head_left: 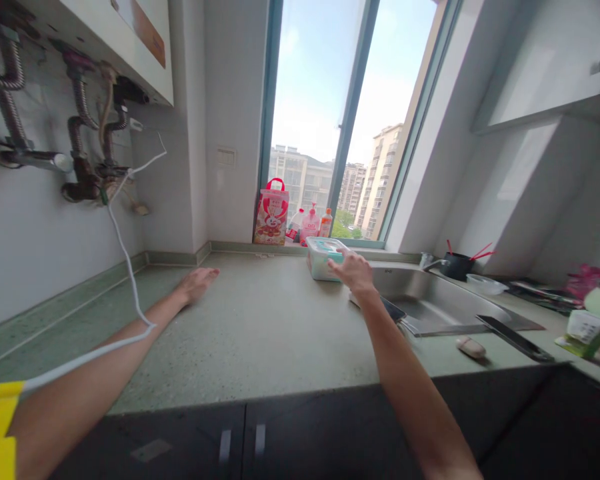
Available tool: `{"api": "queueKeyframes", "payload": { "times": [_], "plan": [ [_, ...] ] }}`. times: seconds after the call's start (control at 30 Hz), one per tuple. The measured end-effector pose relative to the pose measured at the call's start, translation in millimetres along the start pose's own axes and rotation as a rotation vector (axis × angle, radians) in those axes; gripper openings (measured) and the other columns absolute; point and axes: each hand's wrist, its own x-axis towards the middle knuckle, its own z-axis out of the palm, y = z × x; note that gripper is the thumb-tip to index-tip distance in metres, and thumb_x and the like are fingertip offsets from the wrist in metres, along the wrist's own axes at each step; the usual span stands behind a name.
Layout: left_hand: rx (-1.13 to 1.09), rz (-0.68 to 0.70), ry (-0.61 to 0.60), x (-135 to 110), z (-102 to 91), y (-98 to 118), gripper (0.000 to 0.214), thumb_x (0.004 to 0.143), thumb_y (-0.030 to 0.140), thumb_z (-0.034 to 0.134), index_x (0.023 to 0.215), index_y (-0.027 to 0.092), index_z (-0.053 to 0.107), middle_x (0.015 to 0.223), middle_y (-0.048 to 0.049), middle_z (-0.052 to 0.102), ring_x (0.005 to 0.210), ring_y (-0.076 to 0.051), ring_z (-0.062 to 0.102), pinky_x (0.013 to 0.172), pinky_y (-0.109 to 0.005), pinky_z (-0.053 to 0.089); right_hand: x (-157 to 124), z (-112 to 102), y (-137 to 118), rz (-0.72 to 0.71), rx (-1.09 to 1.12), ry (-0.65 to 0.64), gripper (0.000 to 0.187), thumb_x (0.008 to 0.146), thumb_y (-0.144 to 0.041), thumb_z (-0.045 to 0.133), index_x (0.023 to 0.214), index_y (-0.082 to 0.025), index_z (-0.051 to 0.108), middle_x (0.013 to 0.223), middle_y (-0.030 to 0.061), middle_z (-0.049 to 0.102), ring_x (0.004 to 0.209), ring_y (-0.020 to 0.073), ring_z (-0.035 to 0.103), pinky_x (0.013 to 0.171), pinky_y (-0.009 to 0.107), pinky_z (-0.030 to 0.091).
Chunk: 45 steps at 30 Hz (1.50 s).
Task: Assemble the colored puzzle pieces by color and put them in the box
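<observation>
While the right hand (356, 272) is at the right front of the lidded plastic box (324, 265), the left hand (199, 285) is well away, palm down at the tabletop (275, 327), nothing visible in it. Right fingers part-spread, not closed up; can't tell if they grip or only touch, as blur and the hand hide that contact. Left fingers extended, close together; can't tell if they rest or hover. Progress, my read: reach to box done; box upright on the tabletop, lid looks on, so lifting or opening not done. Location: near the window wall, left of the sink (433, 300), below the pink pump bottle (310, 225). Long axis looks roughly left-right, along the window wall, slightly skewed; lid faces up. Right end partly covered, so can't confirm any front.
</observation>
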Motion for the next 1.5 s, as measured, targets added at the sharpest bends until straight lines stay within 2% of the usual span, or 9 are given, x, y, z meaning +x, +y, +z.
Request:
{"api": "queueKeyframes", "payload": {
  "times": [0.17, 0.3, 0.77, 0.87, 1.0, 1.1, 1.2, 1.33, 1.5],
  "plan": [
    [0.01, -0.024, -0.033, 2.2, 3.1, 1.2, 0.08, 0.099, 0.073, 0.028, 0.131, 0.015, 0.073, 0.139, -0.021, 0.069, 0.135, -0.037, 0.062, 0.117, -0.049, 0.045, -33.5, -11.6, 75.7, 0.048, -0.035, -0.268, 0.083, 0.09, -0.076, 0.058, 0.159, -0.031, 0.05, 0.153, 0.016, 0.061, 0.129, 0.0386, 0.066, 0.101, 0.05, 0.052],
    [0.028, -0.053, -0.052, 1.6, 3.8, 2.0, 0.081, 0.098, 0.076, 0.028, 0.132, 0.018, 0.074, 0.14, -0.0205, 0.069, 0.135, -0.039, 0.061, 0.116, -0.053, 0.044, -46.3, -5.3, 124.3, 0.06, -0.031, -0.401, 0.094, 0.085, -0.077, 0.062, 0.16, -0.024, 0.049, 0.143, 0.0182, 0.067, 0.129, 0.039, 0.065, 0.103, 0.049, 0.051],
    [0.058, -0.074, -0.107, -3.4, -3.5, 11.5, 0.081, 0.098, 0.074, 0.024, 0.13, 0.018, 0.074, 0.143, -0.021, 0.068, 0.135, -0.04, 0.061, 0.115, -0.051, 0.043, -30.1, 6.8, 163.8, 0.082, 0.092, -0.476, 0.094, 0.081, -0.066, 0.073, 0.158, -0.017, 0.052, 0.13, 0.0163, 0.074, 0.112, 0.0329, 0.074, 0.091, 0.038, 0.055],
    [0.077, -0.077, -0.119, -4.6, -3.2, 12.6, 0.084, 0.099, 0.074, 0.022, 0.136, 0.016, 0.071, 0.145, -0.0212, 0.066, 0.136, -0.039, 0.06, 0.117, -0.051, 0.042, -36.1, -6.3, 145.7, 0.035, -0.047, -0.416, 0.1, 0.082, -0.072, 0.071, 0.163, -0.018, 0.045, 0.138, 0.02, 0.07, 0.122, 0.0384, 0.069, 0.097, 0.044, 0.054],
    [0.097, -0.061, -0.134, -7.7, -3.3, 14.3, 0.081, 0.1, 0.071, 0.026, 0.14, 0.014, 0.066, 0.148, -0.0203, 0.064, 0.137, -0.036, 0.058, 0.12, -0.049, 0.038, -52.8, -18.5, 77.9, -0.213, -0.096, -0.191, 0.079, 0.095, -0.072, 0.058, 0.156, -0.023, 0.055, 0.151, 0.0186, 0.06, 0.134, 0.0393, 0.06, 0.108, 0.052, 0.048],
    [0.075, 0.027, -0.121, -11.9, -5.0, 19.7, 0.075, 0.101, 0.069, 0.028, 0.136, 0.015, 0.067, 0.147, -0.0171, 0.064, 0.137, -0.032, 0.057, 0.121, -0.045, 0.038, -56.6, -2.2, 14.0, -0.499, 0.07, -0.305, 0.065, 0.098, -0.065, 0.06, 0.148, -0.023, 0.062, 0.147, 0.0153, 0.065, 0.133, 0.0325, 0.061, 0.113, 0.046, 0.046],
    [0.026, 0.175, -0.058, -20.2, -4.6, 34.8, 0.072, 0.101, 0.071, 0.032, 0.13, 0.018, 0.07, 0.142, -0.0139, 0.068, 0.135, -0.033, 0.058, 0.122, -0.048, 0.037, -53.9, 32.9, -33.4, -0.615, 0.157, -0.392, 0.064, 0.097, -0.061, 0.067, 0.148, -0.024, 0.062, 0.149, 0.016, 0.063, 0.136, 0.0339, 0.059, 0.113, 0.052, 0.046],
    [-0.069, 0.297, -0.024, -41.9, 7.3, 71.6, 0.068, 0.103, 0.072, 0.031, 0.132, 0.025, 0.071, 0.142, -0.0098, 0.069, 0.14, -0.034, 0.056, 0.124, -0.055, 0.034, -60.8, 66.8, -51.7, -0.626, 0.342, -0.373, 0.053, 0.101, -0.052, 0.064, 0.145, -0.023, 0.064, 0.158, 0.0194, 0.055, 0.142, 0.0341, 0.055, 0.115, 0.056, 0.044],
    [-0.111, 0.526, -0.124, -73.4, 27.0, 114.0, 0.05, 0.104, 0.061, 0.045, 0.146, 0.041, 0.064, 0.151, -0.0038, 0.065, 0.147, -0.031, 0.053, 0.13, -0.055, 0.027, -83.7, 58.2, -41.2, -0.681, 0.527, -0.378, 0.045, 0.095, -0.036, 0.072, 0.138, -0.026, 0.068, 0.154, 0.0154, 0.059, 0.14, 0.0318, 0.057, 0.115, 0.054, 0.045]
  ]
}}
